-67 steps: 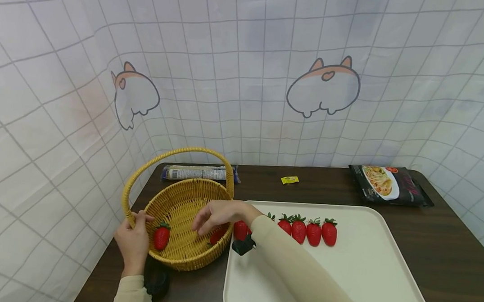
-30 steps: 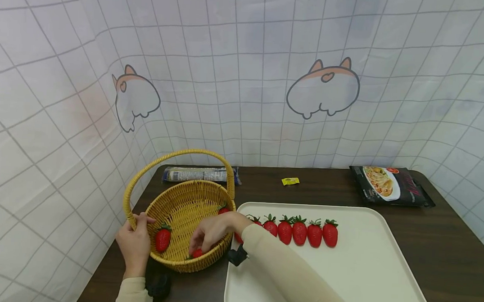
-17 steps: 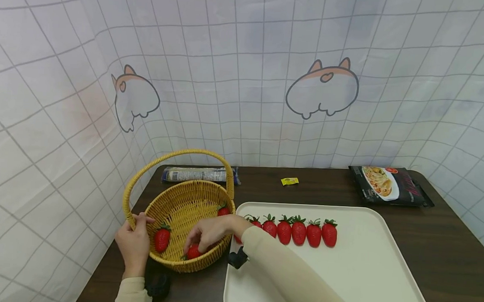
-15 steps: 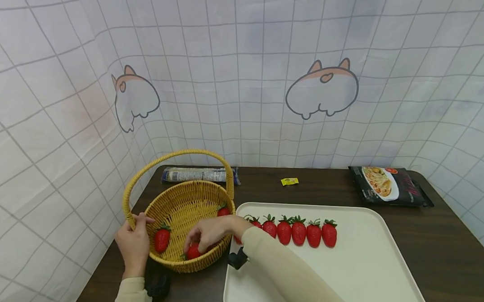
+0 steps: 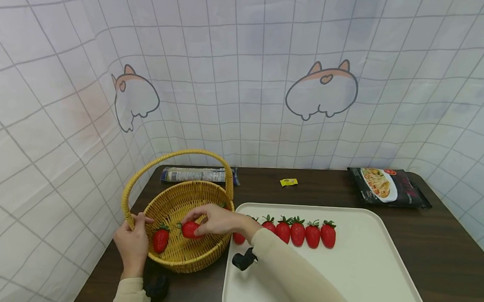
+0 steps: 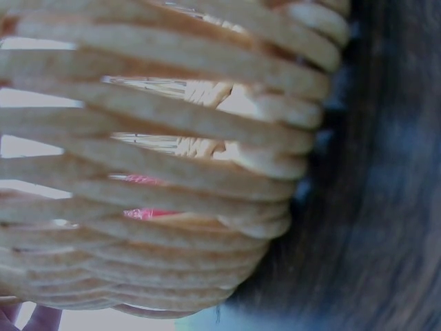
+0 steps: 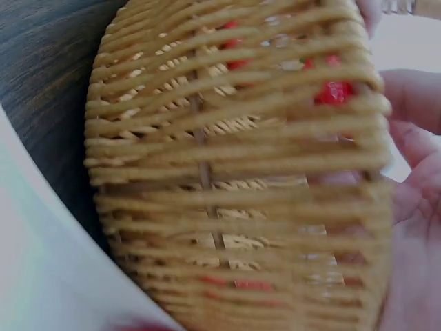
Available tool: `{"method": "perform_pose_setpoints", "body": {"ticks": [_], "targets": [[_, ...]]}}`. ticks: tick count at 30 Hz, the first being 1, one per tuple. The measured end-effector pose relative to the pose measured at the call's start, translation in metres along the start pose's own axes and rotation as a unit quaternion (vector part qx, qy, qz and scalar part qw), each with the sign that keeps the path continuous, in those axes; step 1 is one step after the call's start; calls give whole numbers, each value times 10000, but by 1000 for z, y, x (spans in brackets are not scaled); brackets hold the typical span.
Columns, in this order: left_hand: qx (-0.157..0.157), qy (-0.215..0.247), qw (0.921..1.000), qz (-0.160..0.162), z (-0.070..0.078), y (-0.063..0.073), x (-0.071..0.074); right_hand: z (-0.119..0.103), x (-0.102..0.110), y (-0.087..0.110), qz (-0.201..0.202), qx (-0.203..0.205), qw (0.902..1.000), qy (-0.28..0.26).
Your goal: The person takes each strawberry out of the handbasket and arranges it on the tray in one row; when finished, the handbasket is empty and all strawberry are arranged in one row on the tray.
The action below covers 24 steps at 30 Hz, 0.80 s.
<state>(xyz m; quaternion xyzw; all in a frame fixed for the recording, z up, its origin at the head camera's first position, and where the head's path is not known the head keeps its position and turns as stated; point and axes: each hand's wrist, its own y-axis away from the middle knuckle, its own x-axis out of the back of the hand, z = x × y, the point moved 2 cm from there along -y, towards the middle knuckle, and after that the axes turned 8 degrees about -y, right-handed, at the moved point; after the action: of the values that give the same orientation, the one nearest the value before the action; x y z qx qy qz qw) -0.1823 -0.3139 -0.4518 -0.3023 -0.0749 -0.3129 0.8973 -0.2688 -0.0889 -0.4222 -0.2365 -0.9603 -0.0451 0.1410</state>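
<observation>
In the head view my left hand (image 5: 131,244) grips the left side of the yellow wicker basket (image 5: 186,263), at the foot of its tall handle. Inside the basket, my right hand (image 5: 216,219) pinches a strawberry (image 5: 190,230) between thumb and fingers, its leaves pointing left. Another strawberry (image 5: 161,240) lies against the basket's left wall. A third is mostly hidden behind my right hand, at the basket's right side. Both wrist views look through the weave from outside; red fruit (image 7: 334,92) shows through the gaps beside my right fingers.
Right of the basket, a cream tray (image 5: 341,281) bears a row of several strawberries (image 5: 297,233), partly covered by my right arm. Behind stand a long blue-white packet (image 5: 200,175), a small yellow wrapper (image 5: 289,182) and a black noodle packet (image 5: 386,188). A tiled-print curtain encloses the dark table.
My right hand took hold of a strawberry near the basket's front and has raised it up and back toward the basket's middle. My left hand stays on the basket.
</observation>
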Motion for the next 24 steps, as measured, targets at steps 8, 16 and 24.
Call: {"method": "perform_pose_setpoints", "body": {"ticks": [8, 16, 24], "targets": [[100, -110, 9999, 8, 1, 1, 0, 1, 15, 20, 311, 39, 9980, -554], [57, -92, 9999, 9, 0, 0, 1, 2, 30, 48, 969, 86, 9939, -516], [50, -79, 10000, 12, 0, 0, 0, 9, 40, 78, 1343, 309, 9863, -909]]}}
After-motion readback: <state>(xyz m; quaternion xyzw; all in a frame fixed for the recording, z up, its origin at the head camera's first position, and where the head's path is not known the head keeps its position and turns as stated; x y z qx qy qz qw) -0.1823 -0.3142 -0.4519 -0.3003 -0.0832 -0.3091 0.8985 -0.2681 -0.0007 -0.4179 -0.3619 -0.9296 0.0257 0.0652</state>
